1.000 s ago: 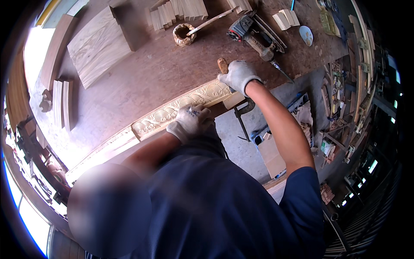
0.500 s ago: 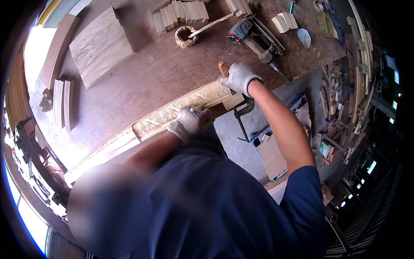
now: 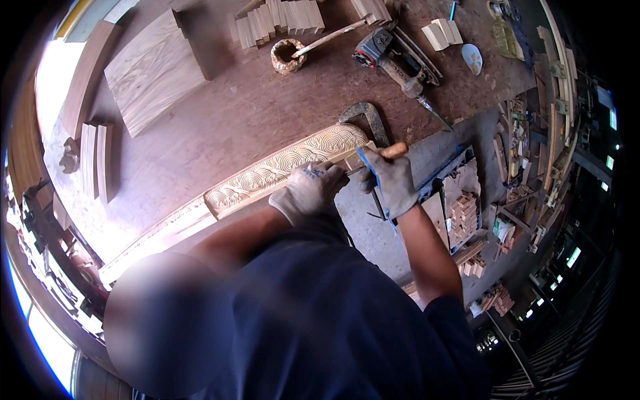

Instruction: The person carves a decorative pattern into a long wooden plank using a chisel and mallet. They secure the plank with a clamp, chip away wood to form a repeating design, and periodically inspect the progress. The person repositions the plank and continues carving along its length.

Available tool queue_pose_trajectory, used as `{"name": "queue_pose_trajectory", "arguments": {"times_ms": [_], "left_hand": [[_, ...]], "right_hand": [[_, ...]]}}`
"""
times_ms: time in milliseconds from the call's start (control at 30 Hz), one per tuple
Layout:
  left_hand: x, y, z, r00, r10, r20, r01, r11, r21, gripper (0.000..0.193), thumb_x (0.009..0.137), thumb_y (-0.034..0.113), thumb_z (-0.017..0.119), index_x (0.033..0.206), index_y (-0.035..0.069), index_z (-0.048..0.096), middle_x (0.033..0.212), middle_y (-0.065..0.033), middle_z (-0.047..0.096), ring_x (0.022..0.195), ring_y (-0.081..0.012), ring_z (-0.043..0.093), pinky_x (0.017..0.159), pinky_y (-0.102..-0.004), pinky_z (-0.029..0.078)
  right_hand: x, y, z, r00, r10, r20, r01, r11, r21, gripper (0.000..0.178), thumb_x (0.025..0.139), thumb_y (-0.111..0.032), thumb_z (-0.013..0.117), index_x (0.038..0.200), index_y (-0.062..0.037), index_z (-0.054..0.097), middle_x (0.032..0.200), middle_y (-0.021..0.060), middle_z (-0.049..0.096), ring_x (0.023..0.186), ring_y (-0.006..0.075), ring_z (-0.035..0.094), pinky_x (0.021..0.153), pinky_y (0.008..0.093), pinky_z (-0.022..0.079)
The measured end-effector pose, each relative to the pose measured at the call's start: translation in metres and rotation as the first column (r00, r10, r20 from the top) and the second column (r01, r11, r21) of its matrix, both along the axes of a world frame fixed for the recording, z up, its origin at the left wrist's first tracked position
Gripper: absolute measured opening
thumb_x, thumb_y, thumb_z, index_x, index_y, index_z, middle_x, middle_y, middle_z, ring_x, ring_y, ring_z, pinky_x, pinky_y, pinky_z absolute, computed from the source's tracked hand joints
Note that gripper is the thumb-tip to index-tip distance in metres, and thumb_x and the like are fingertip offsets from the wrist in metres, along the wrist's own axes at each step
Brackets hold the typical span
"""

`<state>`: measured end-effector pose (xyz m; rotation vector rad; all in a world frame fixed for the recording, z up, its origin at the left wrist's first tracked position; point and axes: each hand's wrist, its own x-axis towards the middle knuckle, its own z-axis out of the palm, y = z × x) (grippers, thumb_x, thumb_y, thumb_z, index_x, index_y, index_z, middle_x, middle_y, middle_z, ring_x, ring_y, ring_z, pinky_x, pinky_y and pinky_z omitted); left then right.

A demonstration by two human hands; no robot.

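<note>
Gripping a wooden-handled tool (image 3: pixel 393 151), the right hand (image 3: pixel 392 183), gloved, was closed around its handle just off the desk's near edge, the tool's front pointing toward the left hand. The left hand (image 3: pixel 312 188), gloved as well, had its fingers bent at the near side of the carved board (image 3: pixel 290 160); whether they pinched the tool's front or only pressed on the wood could not be told. The board lay along the near edge of the desk (image 3: pixel 267 110), its spiral relief facing up. At its right end a dark metal clamp (image 3: pixel 365 115) curved over that same edge.

Farther out, toward the desk's right corner, a dark tool with a long tip (image 3: pixel 400 72) lay slanted, the tip reaching close to the near edge. Left of it was a crusted pot (image 3: pixel 288 64) with a stick (image 3: pixel 330 37) leaning out. Small wooden blocks (image 3: pixel 287 20) stood in a row beyond the pot. Toward the desk's left edge lay a wide flat panel (image 3: pixel 157 73), with two wooden strips (image 3: pixel 97 162) nearer the person.
</note>
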<state>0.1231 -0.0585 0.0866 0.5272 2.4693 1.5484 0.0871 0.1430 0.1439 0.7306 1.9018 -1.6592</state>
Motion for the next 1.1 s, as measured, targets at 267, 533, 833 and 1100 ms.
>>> {"name": "queue_pose_trajectory", "arguments": {"times_ms": [267, 533, 833, 1100], "left_hand": [[0.011, -0.020, 0.005, 0.976, -0.164, 0.139, 0.174, 0.983, -0.058, 0.010, 0.092, 0.017, 0.065, 0.092, 0.009, 0.060, 0.083, -0.0122, 0.066, 0.079, -0.0342, 0.068, 0.067, -0.0471, 0.054], [0.012, -0.019, -0.016, 0.993, -0.052, 0.104, 0.057, 0.997, -0.047, 0.025, 0.092, 0.031, 0.070, 0.085, 0.008, 0.062, 0.080, -0.0133, 0.066, 0.075, -0.0362, 0.068, 0.068, -0.0488, 0.055], [0.028, -0.017, -0.048, 0.985, -0.086, 0.148, 0.073, 0.993, 0.091, 0.027, 0.095, 0.031, 0.067, 0.111, 0.010, 0.068, 0.109, -0.0143, 0.068, 0.104, -0.0331, 0.066, 0.092, -0.0427, 0.053], [0.043, -0.010, -0.092, 0.977, -0.171, 0.123, 0.167, 0.985, 0.048, 0.031, 0.096, 0.027, 0.065, 0.121, 0.011, 0.067, 0.116, -0.0145, 0.066, 0.111, -0.0314, 0.062, 0.098, -0.0420, 0.050]], "right_hand": [[-0.023, 0.044, 0.004, 0.962, -0.270, -0.031, 0.272, 0.958, 0.091, 0.026, 0.091, -0.024, 0.079, 0.082, -0.0013, 0.070, 0.063, 0.0050, 0.065, 0.047, 0.0116, 0.059, 0.043, 0.0262, 0.046], [-0.042, 0.037, -0.037, 0.976, -0.219, 0.019, 0.211, 0.959, 0.191, 0.031, 0.089, -0.029, 0.080, 0.078, -0.0013, 0.070, 0.064, 0.0069, 0.068, 0.047, 0.0133, 0.063, 0.044, 0.0275, 0.049], [-0.040, 0.042, -0.052, 0.976, -0.216, 0.022, 0.208, 0.958, 0.197, 0.029, 0.089, -0.028, 0.080, 0.080, -0.0028, 0.068, 0.064, 0.0062, 0.068, 0.046, 0.0135, 0.062, 0.043, 0.0278, 0.049], [-0.036, 0.043, -0.050, 0.987, -0.150, -0.052, 0.156, 0.974, 0.162, 0.027, 0.090, -0.024, 0.079, 0.077, -0.0036, 0.068, 0.065, 0.0048, 0.068, 0.047, 0.0117, 0.062, 0.043, 0.0261, 0.047]]}}
